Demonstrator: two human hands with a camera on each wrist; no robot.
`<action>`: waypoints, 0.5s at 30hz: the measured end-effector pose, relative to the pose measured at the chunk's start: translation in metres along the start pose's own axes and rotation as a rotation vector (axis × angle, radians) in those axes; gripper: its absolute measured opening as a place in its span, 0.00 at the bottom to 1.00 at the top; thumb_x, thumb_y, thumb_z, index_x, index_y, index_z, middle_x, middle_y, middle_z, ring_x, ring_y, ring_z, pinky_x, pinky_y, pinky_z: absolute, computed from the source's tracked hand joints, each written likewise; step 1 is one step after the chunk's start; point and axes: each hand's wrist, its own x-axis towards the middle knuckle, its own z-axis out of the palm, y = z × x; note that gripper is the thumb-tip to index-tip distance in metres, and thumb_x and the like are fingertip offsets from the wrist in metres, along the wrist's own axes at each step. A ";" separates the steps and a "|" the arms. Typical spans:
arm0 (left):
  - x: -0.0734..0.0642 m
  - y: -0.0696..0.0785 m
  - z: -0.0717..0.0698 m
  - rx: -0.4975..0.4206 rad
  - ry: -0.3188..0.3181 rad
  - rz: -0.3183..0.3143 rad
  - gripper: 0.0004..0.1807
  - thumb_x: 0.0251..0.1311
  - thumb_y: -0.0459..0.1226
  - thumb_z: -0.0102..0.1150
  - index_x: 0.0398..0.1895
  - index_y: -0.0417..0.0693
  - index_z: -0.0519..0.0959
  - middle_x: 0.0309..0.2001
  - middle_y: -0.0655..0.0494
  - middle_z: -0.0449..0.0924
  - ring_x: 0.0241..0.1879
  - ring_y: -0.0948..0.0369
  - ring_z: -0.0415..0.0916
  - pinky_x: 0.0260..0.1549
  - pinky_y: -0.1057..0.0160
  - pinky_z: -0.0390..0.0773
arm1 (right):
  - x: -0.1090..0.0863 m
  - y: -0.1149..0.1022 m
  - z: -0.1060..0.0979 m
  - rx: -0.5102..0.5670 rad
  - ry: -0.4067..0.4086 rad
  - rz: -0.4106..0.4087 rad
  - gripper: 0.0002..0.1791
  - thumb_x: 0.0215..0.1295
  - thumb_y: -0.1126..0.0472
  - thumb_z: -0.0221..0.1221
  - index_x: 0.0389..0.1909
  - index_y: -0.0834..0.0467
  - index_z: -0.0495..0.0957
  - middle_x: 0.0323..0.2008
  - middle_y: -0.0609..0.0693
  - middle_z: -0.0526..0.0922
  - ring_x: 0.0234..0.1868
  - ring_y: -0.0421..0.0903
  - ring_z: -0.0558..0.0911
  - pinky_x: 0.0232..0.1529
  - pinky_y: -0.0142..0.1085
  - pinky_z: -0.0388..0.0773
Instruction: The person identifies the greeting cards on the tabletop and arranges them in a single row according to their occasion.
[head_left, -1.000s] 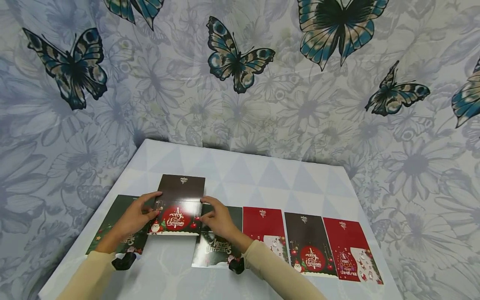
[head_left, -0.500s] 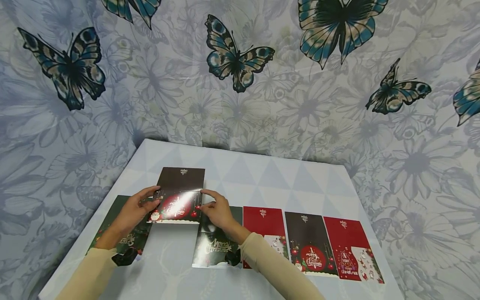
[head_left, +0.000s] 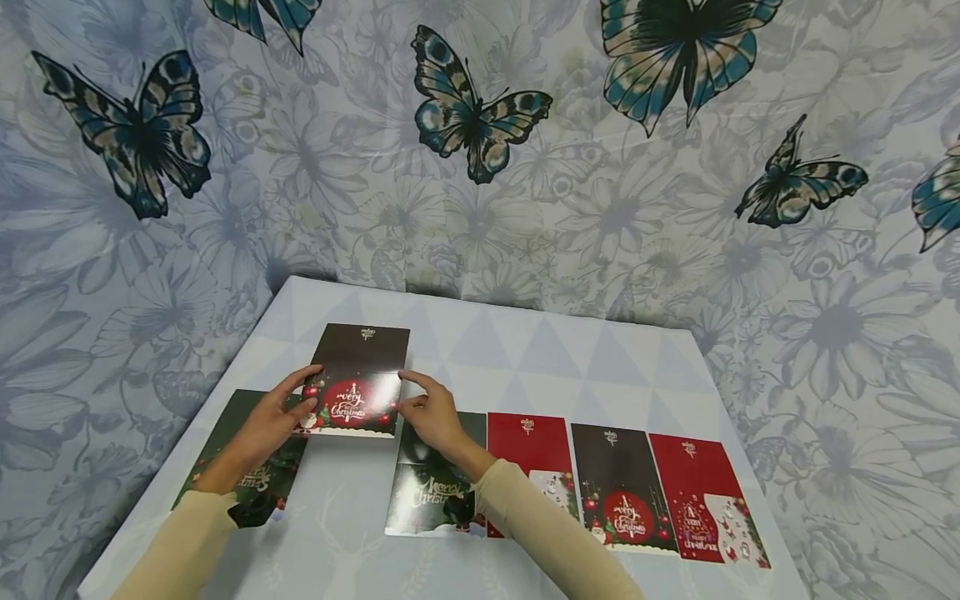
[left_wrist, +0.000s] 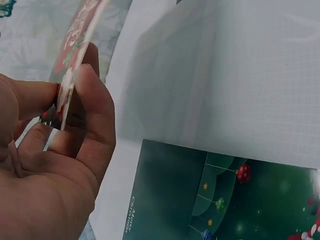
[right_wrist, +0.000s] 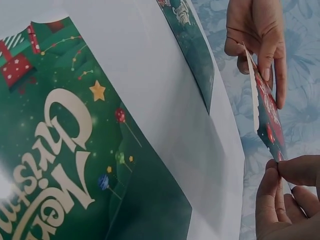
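A dark Christmas card (head_left: 360,354) with a red circle and white lettering is held up above the table, between both hands. My left hand (head_left: 272,421) pinches its left edge between thumb and fingers; the left wrist view shows the card (left_wrist: 75,65) edge-on in that grip. At the opposite edge my right hand (head_left: 437,419) pinches it, and in the right wrist view thumb and finger meet on the card's corner. Beneath the left hand lies a green card (head_left: 225,433). Another green Merry Christmas card (head_left: 423,500) lies under the right forearm, partly hidden.
Farther right in the row lie a red card (head_left: 527,437), a dark card (head_left: 615,467) and a second red card (head_left: 708,500). They rest on a pale patterned table (head_left: 525,350). A butterfly-printed cloth (head_left: 480,233) hangs behind the table's back edge.
Both hands have lifted the dark card and carried it away from the body, higher in the head view. Its glare has shifted. The cards on the table have stayed put.
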 end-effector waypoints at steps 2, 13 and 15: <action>0.003 -0.001 0.000 -0.030 -0.005 -0.009 0.33 0.77 0.37 0.46 0.81 0.56 0.49 0.78 0.34 0.43 0.54 0.43 0.77 0.38 0.47 0.83 | 0.001 0.000 0.000 -0.002 0.001 -0.001 0.29 0.63 0.72 0.62 0.66 0.55 0.75 0.36 0.62 0.89 0.41 0.57 0.88 0.30 0.27 0.72; 0.008 -0.006 -0.007 -0.134 -0.058 0.014 0.32 0.80 0.39 0.40 0.81 0.57 0.45 0.80 0.39 0.35 0.50 0.69 0.71 0.39 0.53 0.78 | 0.002 0.002 -0.002 0.023 -0.012 0.005 0.26 0.64 0.71 0.63 0.64 0.57 0.76 0.38 0.64 0.88 0.43 0.58 0.88 0.26 0.27 0.70; 0.009 -0.007 -0.007 -0.147 -0.058 0.012 0.32 0.80 0.38 0.40 0.81 0.57 0.45 0.80 0.40 0.35 0.47 0.68 0.73 0.40 0.51 0.79 | 0.002 0.003 -0.003 0.022 -0.014 0.001 0.26 0.64 0.70 0.63 0.64 0.57 0.76 0.38 0.64 0.88 0.43 0.58 0.88 0.27 0.27 0.71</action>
